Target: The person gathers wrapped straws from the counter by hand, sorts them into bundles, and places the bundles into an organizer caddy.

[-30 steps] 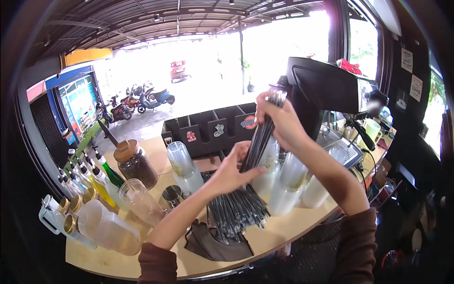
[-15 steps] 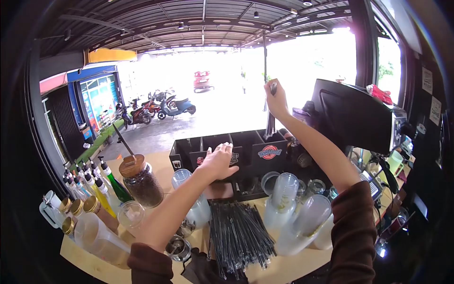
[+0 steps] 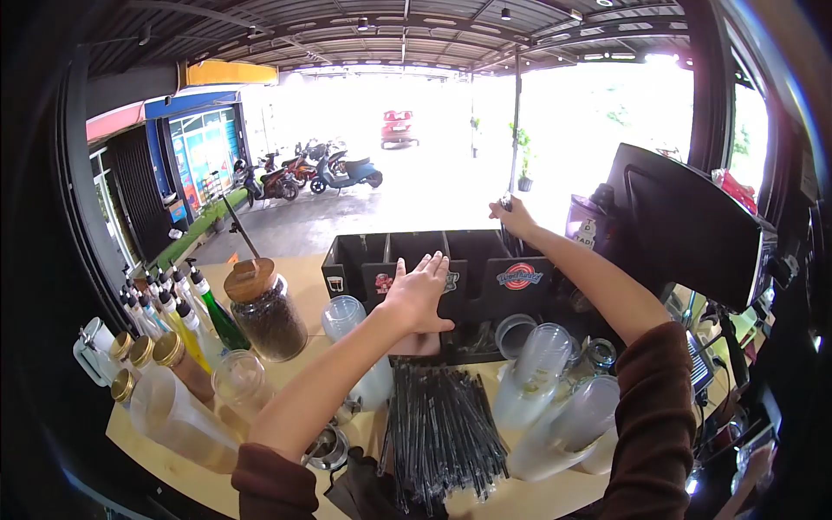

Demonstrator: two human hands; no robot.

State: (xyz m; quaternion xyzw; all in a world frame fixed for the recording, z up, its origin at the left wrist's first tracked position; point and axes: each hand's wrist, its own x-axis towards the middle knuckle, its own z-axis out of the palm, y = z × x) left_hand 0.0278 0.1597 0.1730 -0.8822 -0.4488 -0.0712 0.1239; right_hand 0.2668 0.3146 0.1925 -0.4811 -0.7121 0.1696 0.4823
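My left hand (image 3: 419, 296) is spread open against the stickered front of a black compartment box (image 3: 479, 282). Over the box's right end, my right hand (image 3: 517, 218) is closed around the top of some black straws (image 3: 506, 204); the lower part of them goes down into the right compartment. A big pile of black straws in clear wrapping (image 3: 444, 438) lies on the counter, nearer to me than the box. Stacked clear plastic cups (image 3: 530, 373) lean to the right of the pile, and another cup stack (image 3: 345, 321) is partly behind my left forearm.
On the left stand several pump bottles (image 3: 212, 308), a wooden-lidded jar of dark beans (image 3: 267, 316), gold-lidded jars (image 3: 178, 360) and a frosted pitcher (image 3: 178, 416). A metal cup (image 3: 328, 448) sits by my left sleeve. A black monitor (image 3: 680, 227) rises at the right.
My right hand has moved down with the straws, which now sit deeper in the right compartment. My left hand stays on the box front. The view has shifted slightly.
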